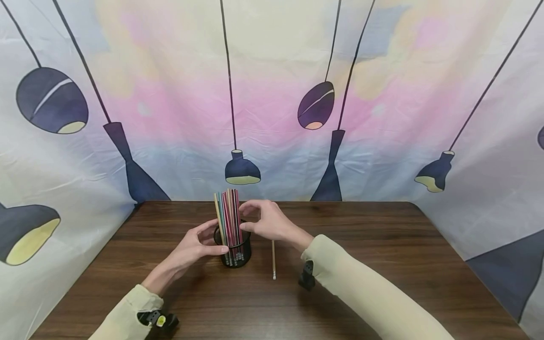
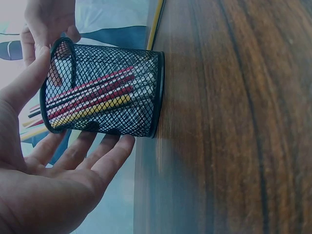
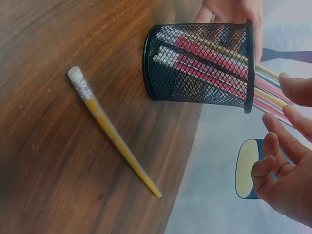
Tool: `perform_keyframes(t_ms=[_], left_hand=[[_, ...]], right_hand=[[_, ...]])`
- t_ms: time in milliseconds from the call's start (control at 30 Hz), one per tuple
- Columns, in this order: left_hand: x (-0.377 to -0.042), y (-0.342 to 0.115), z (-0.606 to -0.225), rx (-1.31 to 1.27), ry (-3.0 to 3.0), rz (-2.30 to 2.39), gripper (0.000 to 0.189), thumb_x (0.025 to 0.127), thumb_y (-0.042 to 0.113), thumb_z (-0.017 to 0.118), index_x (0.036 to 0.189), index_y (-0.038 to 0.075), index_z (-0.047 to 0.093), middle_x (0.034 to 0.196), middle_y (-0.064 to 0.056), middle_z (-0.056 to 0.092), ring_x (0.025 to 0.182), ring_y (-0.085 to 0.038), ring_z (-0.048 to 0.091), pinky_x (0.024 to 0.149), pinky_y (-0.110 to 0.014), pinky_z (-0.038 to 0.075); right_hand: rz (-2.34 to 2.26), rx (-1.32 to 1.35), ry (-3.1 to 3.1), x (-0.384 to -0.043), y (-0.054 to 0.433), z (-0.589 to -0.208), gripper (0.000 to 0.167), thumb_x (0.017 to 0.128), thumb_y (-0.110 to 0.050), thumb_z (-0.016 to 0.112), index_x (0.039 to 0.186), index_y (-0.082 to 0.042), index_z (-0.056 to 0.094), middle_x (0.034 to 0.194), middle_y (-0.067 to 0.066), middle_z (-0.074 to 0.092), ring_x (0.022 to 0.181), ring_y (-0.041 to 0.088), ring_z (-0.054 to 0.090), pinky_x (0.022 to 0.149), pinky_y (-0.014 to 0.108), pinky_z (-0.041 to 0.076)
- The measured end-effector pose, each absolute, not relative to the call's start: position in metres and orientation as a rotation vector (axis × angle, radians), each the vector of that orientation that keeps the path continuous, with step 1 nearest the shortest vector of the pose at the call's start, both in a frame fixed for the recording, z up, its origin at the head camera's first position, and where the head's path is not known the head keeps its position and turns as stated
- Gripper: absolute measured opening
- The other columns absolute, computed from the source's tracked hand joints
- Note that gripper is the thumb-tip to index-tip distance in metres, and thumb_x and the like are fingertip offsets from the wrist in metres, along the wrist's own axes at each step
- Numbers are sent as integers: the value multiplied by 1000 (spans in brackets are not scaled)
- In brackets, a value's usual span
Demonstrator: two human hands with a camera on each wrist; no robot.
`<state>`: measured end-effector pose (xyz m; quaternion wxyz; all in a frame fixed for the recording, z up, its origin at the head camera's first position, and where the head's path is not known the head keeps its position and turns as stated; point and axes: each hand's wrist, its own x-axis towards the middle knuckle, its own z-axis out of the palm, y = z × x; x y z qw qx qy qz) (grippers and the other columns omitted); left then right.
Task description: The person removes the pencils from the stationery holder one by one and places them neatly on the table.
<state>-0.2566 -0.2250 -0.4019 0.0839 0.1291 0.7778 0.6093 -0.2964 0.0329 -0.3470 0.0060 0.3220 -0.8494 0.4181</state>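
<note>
A black mesh pencil cup (image 1: 243, 255) stands upright on the table, holding several coloured pencils (image 1: 228, 215), eraser ends down. My left hand (image 1: 199, 244) holds the cup from its left side, thumb at the rim and fingers along the mesh, as the left wrist view shows. My right hand (image 1: 269, 221) is at the right of the pencils above the rim, thumb and forefinger parted beside them, the other fingers loosely bent. A yellow pencil (image 3: 117, 139) lies on the table to the right of the cup, its white eraser towards me.
The dark wooden table (image 1: 382, 264) runs back to a hanging cloth (image 1: 280, 56) printed with lamps, which also borders both sides. A small black device (image 1: 307, 275) is strapped to the right wrist, another (image 1: 159, 318) to the left.
</note>
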Motion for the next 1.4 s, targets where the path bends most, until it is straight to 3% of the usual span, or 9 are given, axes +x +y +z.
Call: perform_keyframes(t_ms=[267,667,1000,1400], left_hand=[[-257,-225,-402,392,2324,1816,90,92,14,81,165,1,30,155,-26,48,139,-46,50,111,-58,42],[-257,-226,-404,387,2311,1829,89,92,13,81,164,1,30,155,-27,48,138,-45,52,109,-54,45],[-257,-226,-404,390,2307,1837,90,91,13,82,164,1,31,155,-27,48,137,-45,53,107,-50,47],[-256,-225,-403,383,2308,1835,89,92,12,81,164,1,31,155,-27,47,139,-46,51,108,-53,45]], right_hand=[[1294,998,-2646,-299,29,-349,38,94,-13,81,130,-11,71,118,6,74,92,21,64,79,34,49],[1338,905,-2617,-302,24,-353,35,94,-11,79,129,-13,72,120,4,74,84,19,60,77,35,48],[1394,902,-2598,-307,21,-359,37,94,-8,79,130,-12,73,127,9,73,93,31,63,78,36,47],[1442,872,-2563,-310,21,-364,37,95,-5,77,130,-14,73,120,0,75,85,19,60,75,33,47]])
